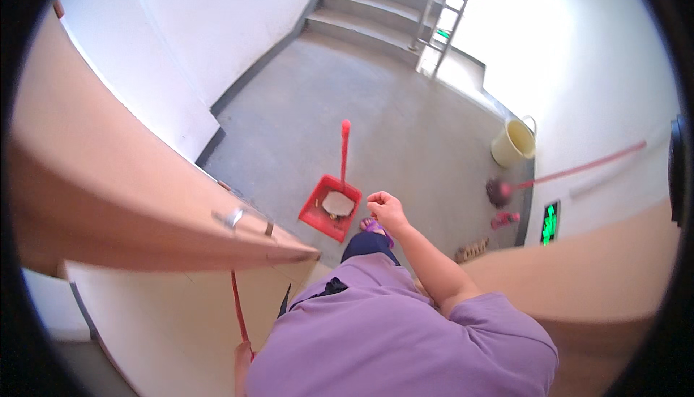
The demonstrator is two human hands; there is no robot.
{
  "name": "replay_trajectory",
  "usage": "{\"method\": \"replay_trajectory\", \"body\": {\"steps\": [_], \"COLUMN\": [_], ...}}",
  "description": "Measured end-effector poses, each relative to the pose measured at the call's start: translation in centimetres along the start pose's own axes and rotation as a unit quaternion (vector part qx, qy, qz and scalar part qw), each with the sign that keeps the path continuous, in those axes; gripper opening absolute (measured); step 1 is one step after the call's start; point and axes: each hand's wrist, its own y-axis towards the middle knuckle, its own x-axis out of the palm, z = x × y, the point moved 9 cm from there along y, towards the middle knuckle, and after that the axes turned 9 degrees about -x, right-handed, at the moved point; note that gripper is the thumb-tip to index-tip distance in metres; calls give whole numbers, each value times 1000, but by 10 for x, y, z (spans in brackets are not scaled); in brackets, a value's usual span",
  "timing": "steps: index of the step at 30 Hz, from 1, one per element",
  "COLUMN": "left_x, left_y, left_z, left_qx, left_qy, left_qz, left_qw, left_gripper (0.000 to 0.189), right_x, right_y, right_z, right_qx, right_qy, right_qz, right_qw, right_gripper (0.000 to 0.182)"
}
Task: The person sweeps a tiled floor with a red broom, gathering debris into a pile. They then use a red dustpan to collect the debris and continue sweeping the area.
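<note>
My left hand (244,349), at the lower left beside my purple shirt, grips a thin red stick (238,305); its lower end is hidden behind the door edge. Ahead of my body hangs my right hand (386,211), fingers loosely curled with a gap and nothing visible in them. Just left of it, a red dustpan (312,213) with an upright red handle (345,150) rests on the grey floor. A whitish flat piece (338,204) and small bits of debris lie in the pan. One foot in a purple sandal (375,226) is near the dustpan.
A wooden door (162,229) with a metal handle (236,218) stands at my left. Grey stairs (368,23) with a metal railing (461,4) rise ahead. Along the right wall are a pale yellow bucket (504,145), a brush with a pink stick (574,169) and a pink slipper (504,219).
</note>
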Motion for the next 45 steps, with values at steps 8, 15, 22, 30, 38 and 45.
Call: {"method": "replay_trajectory", "body": {"steps": [8, 15, 22, 30, 38, 45], "left_x": [99, 166, 202, 182, 163, 243], "left_y": [-87, -147, -159, -258, -347, -406], "left_z": [5, -70, -161, -158, -125, -123], "left_qx": [-109, -260, -134, -302, -350, -424], "left_qy": [3, -8, 266, 92, 132, -60], "left_qz": [87, 137, 123, 185, 298, 281], "left_qw": [990, 956, 947, 931, 878, 859], "left_gripper": [38, 29, 20, 42, 34, 23], "right_x": [-2, 16, 66, 76, 84, 114], "right_y": [183, 257, 256, 252, 263, 285], "right_z": [-4, 12, 27, 26, 35, 45], "right_qx": [13, -112, 37, 58, 29, -151], "right_qy": [-168, -295, -251, -289, -333, -340], "right_qz": [-168, -244, -334, -339, -394, -527], "right_qw": [971, 917, 908, 893, 856, 764], "right_gripper": [36, 56, 53, 51, 45, 33]}}
